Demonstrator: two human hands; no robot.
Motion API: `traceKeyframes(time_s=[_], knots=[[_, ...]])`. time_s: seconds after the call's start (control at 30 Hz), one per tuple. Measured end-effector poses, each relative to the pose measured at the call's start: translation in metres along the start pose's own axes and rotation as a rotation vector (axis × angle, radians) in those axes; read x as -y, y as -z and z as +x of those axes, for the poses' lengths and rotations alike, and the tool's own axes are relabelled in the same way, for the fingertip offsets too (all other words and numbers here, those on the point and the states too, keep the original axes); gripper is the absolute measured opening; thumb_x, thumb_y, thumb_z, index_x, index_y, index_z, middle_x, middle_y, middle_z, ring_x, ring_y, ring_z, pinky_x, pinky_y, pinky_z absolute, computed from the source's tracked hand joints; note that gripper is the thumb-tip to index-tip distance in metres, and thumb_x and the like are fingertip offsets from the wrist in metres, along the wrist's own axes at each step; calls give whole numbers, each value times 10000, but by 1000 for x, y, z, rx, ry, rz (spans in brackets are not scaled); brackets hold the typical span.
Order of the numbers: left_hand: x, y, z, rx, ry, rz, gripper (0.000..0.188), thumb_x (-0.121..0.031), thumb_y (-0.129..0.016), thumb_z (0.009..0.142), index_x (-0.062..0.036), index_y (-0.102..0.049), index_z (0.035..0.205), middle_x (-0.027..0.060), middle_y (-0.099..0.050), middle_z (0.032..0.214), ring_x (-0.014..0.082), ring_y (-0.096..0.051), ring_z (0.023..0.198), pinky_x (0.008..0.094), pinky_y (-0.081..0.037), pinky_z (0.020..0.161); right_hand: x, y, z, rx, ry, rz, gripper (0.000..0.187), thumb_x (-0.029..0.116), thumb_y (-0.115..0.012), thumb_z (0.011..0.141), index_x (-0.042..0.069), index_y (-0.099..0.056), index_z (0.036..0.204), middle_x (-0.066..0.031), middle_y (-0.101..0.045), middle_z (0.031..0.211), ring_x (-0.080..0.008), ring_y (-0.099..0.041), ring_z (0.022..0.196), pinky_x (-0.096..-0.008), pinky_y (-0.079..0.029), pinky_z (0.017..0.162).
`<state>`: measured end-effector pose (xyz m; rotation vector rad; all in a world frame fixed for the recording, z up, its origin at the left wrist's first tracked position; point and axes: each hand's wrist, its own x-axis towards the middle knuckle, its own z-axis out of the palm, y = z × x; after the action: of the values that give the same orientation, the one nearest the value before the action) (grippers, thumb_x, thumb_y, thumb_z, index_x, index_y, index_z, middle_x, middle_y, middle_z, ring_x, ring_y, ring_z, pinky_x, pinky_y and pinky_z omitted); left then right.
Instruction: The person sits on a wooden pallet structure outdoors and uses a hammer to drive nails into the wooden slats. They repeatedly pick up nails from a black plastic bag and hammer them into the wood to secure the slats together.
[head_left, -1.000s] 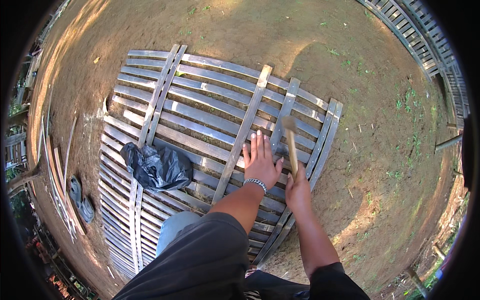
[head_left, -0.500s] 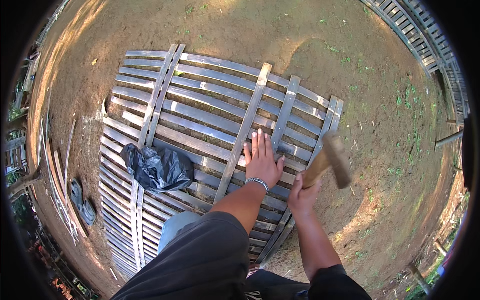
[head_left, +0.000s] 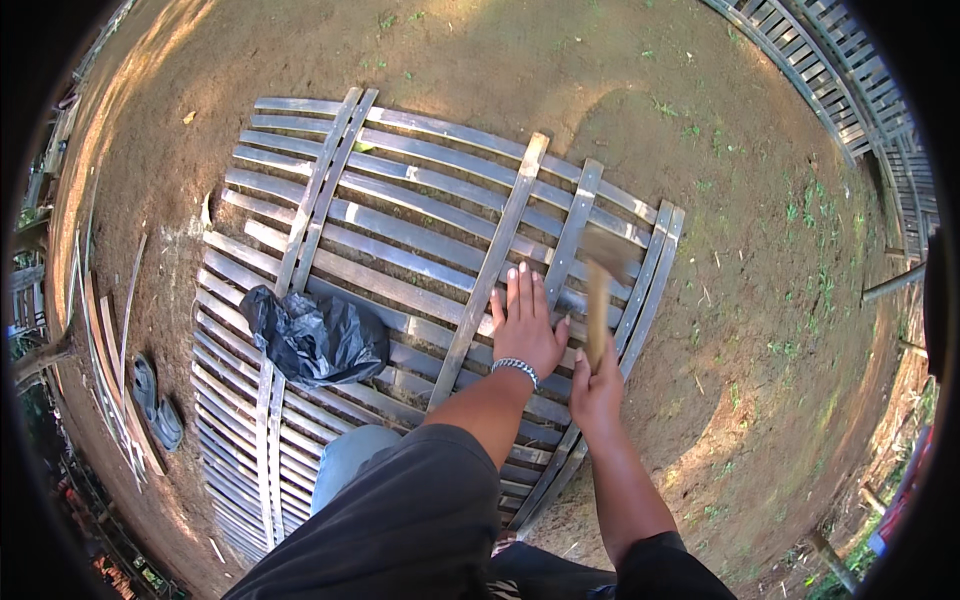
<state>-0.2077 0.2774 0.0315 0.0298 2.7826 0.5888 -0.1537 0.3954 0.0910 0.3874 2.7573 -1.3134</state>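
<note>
Beneath my hands a panel of wooden slats (head_left: 420, 208), joined by several crosswise battens, lies on the ground. My left hand (head_left: 528, 325) rests flat on it with fingers stretched, between a bare batten (head_left: 500, 245) and a batten dotted with nail heads (head_left: 574, 222). A chain bracelet circles that wrist. To its right, my right hand (head_left: 597, 388) is wrapped round the wooden handle of a hammer (head_left: 598, 305). The hammer's head is smeared by motion over the panel's right part; whether it touches the wood I cannot tell.
A crumpled black plastic bag (head_left: 318, 335) sits on the slats left of my hands. Dark sandals (head_left: 157, 405) and long thin wooden strips (head_left: 112, 350) lie on the dirt at the left. A slatted fence (head_left: 810, 75) runs along the upper right.
The hammer has swung left and inward, from beyond the panel's right edge to over the slats. My left hand has stayed in place on the panel.
</note>
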Motion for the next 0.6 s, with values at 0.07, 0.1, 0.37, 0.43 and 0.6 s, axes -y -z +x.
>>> traceKeyframes(time_s=[0.07, 0.1, 0.37, 0.43, 0.6], knots=[[2, -2, 0, -27, -16, 4, 882, -481, -537, 983, 72, -254, 1609, 243, -140, 1724, 372, -77, 1617, 588, -62, 1280, -12, -8, -6, -62, 85, -59, 487, 62, -588, 999, 78, -460, 1469, -328, -679, 1156, -526, -673, 1054, -536, -560, 858], [2, -1, 2, -65, -30, 22, 875, -481, -534, 983, 68, -264, 1608, 240, -145, 1724, 368, -85, 1617, 585, -64, 1282, -10, -7, -4, -102, 131, -91, 490, 63, -591, 998, 79, -460, 1469, -323, -685, 1146, -524, -676, 1050, -532, -562, 856], [3, 1, 1, -31, -7, 9, 916, -510, -534, 985, 64, -217, 1624, 228, -118, 1734, 354, -60, 1622, 581, -50, 1284, -36, -11, -45, 8, -487, 492, 382, 82, -647, 1010, 37, -465, 1343, -87, -632, 800, -195, -625, 567, -356, -528, 512], [2, 9, -1, -6, -43, -12, 946, -519, -553, 975, 67, -198, 1626, 238, -127, 1730, 359, -65, 1621, 580, -39, 1284, -41, -21, -56, -95, -559, 663, 336, 86, -670, 1004, 46, -475, 1275, -28, -570, 755, -105, -560, 528, -290, -497, 460], [51, 66, -57, 73, -550, -436, 812, -411, -646, 965, 3, -348, 1596, 239, -373, 1635, 377, -302, 1554, 547, -136, 1286, -63, -30, -66, -157, -612, 731, 293, 66, -718, 967, 57, -475, 1132, -50, -581, 735, -146, -575, 504, -313, -511, 439]])
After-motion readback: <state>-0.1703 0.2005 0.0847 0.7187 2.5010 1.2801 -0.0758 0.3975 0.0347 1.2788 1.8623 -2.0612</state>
